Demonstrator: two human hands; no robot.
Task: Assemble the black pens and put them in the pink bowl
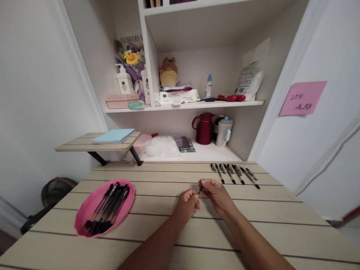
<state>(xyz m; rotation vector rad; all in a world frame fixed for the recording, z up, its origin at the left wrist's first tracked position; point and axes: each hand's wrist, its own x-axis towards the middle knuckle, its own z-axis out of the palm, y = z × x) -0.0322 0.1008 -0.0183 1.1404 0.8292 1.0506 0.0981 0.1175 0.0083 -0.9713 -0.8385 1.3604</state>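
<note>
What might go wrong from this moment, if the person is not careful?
The slim dark pen part, held at the fingertips of the left hand and right hand, might slip onto the tabletop. The loose pens at the right have no tray around them, so a nudge might roll them. The heaped pens might scatter if the pink tray tips.

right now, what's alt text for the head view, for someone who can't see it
A person's left hand and right hand grip a small dark piece over a table. A pink tray of pens is left; more pens lie far right.
</note>
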